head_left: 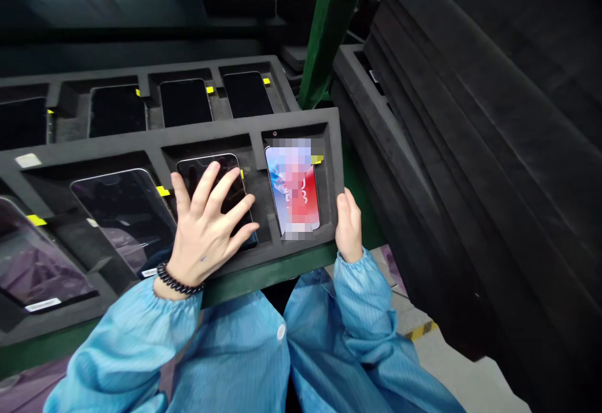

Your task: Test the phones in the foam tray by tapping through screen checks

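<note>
A dark foam tray (pixel 301 121) with phone pockets lies on the green bench edge in front of me. My left hand (pixel 207 225) rests open, fingers spread, flat on a dark-screened phone (pixel 207 165) in the second pocket from the right. My right hand (pixel 348 224) is curled round the tray's near right corner, gripping its edge. In the rightmost pocket lies a phone (pixel 294 190) with a lit red and blue screen. Two more dark phones (pixel 120 206) fill the pockets to the left.
A second foam tray (pixel 141 74) behind holds several dark phones. A green post (pixel 329 24) rises at the back. Tall stacks of black foam trays (pixel 470 150) stand to the right. My blue sleeves and lap show below, with floor at the lower right.
</note>
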{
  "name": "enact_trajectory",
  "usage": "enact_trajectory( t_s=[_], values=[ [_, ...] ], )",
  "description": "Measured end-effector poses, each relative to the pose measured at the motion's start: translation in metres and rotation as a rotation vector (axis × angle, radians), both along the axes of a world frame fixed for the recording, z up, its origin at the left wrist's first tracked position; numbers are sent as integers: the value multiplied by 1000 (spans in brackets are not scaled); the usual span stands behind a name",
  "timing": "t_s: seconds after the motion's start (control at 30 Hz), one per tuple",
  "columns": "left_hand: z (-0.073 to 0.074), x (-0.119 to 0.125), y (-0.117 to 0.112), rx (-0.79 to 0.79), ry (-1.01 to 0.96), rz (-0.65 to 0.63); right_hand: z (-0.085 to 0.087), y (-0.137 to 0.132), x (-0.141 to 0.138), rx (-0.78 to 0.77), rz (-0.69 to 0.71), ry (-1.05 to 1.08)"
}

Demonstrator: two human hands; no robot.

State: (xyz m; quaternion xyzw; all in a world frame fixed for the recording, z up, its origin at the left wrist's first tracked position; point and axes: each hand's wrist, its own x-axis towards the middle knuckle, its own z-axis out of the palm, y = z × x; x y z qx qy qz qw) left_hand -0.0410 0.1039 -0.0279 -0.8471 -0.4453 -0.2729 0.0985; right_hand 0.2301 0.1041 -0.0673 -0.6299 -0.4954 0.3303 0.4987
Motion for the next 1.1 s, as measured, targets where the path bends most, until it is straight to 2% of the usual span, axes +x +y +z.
enact_trajectory(
  t_s=[0.07, 0.13, 0.2, 0.3, 0.33, 0.4, 0.47, 0.6, 0.77, 0.97, 1.03, 1.1],
  values=[
    [2, -5, -5, -26, -55, 13, -1, 0, 0, 5, -3, 2],
    [4, -11, -15, 3, -163, 91, -2, 0, 0, 11, -5, 4],
    [4, -16, -30, 40, -271, 236, -3, 1, 1, 18, -8, 3],
    [1, -23, -55, 87, -361, 531, -3, 0, 0, 31, -21, -7],
    [-1, -25, -63, 70, -352, 593, -2, 0, -1, 44, -34, -16],
    [-7, -27, -73, 10, -308, 636, 2, -1, -2, 105, -65, -68],
    [-12, -27, -76, -73, -257, 616, 7, -4, -4, 200, -73, -176],
    [-19, -23, -71, -129, -200, 571, 14, -7, -6, 320, -36, -366],
    [-22, -15, -66, -106, -228, 515, 14, -6, -7, 329, -8, -377],
    [-23, -8, -67, -71, -291, 519, 12, -7, -2, 376, 17, -423],
    [-21, -14, -68, 34, -242, 417, 14, -6, 6, 466, 74, -551],
    [-18, -23, -67, 132, -119, 229, 18, -2, 15, 597, 207, -720]
  ],
)
